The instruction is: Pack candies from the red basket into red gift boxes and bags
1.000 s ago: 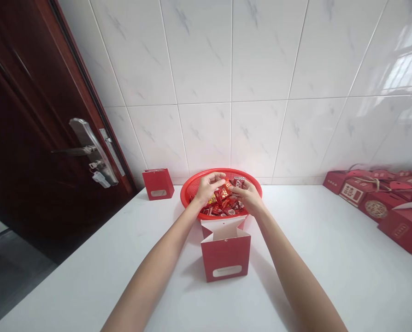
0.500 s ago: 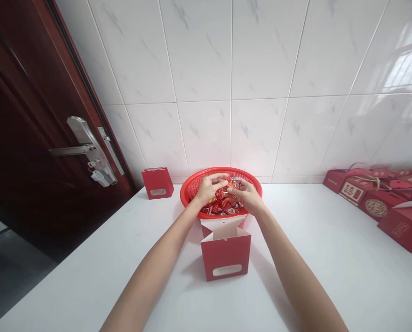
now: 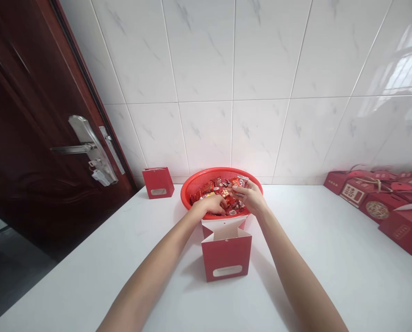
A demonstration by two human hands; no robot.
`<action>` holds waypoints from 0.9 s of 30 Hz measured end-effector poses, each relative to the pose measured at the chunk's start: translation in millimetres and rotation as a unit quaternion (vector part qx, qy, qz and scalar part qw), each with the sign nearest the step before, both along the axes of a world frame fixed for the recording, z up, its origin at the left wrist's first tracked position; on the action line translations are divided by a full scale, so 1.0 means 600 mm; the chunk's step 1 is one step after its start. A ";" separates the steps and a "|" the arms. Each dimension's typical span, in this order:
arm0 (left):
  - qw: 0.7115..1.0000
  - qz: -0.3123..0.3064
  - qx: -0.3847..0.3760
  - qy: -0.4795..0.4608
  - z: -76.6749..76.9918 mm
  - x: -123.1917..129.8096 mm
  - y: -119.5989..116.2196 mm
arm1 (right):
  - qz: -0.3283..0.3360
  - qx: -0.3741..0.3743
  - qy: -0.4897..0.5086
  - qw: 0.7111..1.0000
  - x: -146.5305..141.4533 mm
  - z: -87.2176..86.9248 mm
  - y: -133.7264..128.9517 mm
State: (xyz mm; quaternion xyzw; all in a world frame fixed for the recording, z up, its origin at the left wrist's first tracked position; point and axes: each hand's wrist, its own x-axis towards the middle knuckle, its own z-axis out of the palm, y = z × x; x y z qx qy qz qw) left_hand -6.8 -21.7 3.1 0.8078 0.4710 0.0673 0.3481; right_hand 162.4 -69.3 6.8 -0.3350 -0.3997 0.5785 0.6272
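A red plastic basket (image 3: 187,201) against the wall holds many wrapped candies (image 3: 209,188), mostly red. My left hand (image 3: 213,204) reaches down into its front left part, fingers curled among the candies; what they grip, if anything, is hidden. Over the basket's right side is my right hand (image 3: 249,194), thumb and fingers pinched on a red-wrapped candy (image 3: 236,182). Just in front of the basket, between my forearms, an open-topped red paper box (image 3: 226,256) stands upright with a clear oval window low on its front.
Another red box (image 3: 157,183) stands at the table's back left. Several decorated red gift boxes (image 3: 379,203) are grouped at the right. Behind the white table (image 3: 309,230) is a tiled wall (image 3: 206,129). A dark red door (image 3: 36,138) with a metal handle is at the left.
My left hand has come away from my right hand and dropped down into the candies, toward the basket's front. My right hand stays over the right side. The view has shifted slightly.
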 end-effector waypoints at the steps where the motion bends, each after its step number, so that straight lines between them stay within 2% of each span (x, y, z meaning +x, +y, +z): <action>1: 1.000 -0.008 -0.001 0.015 0.002 0.001 -0.001 | 0.000 -0.001 0.000 1.000 0.000 0.001 -0.001; 4: 0.999 -0.028 -0.004 0.038 0.006 0.003 0.000 | -0.001 -0.004 0.000 1.000 0.000 0.003 -0.004; 8: 0.999 -0.031 0.002 0.024 0.003 0.002 0.001 | -0.002 -0.006 -0.004 1.000 -0.001 0.005 -0.007; 18: 0.993 0.029 0.014 -0.112 -0.014 -0.004 0.010 | -0.016 0.000 -0.007 1.000 -0.002 -0.001 -0.001; 20: 0.982 0.068 0.039 -0.170 -0.012 -0.005 0.015 | -0.020 0.001 -0.005 1.000 -0.002 -0.001 0.000; 23: 0.946 0.145 0.091 -0.276 -0.006 -0.005 0.023 | -0.029 0.003 -0.001 1.000 -0.001 -0.002 0.000; 27: 0.904 0.191 0.088 -0.372 0.001 -0.006 0.024 | -0.034 0.003 -0.002 0.999 -0.002 -0.003 0.001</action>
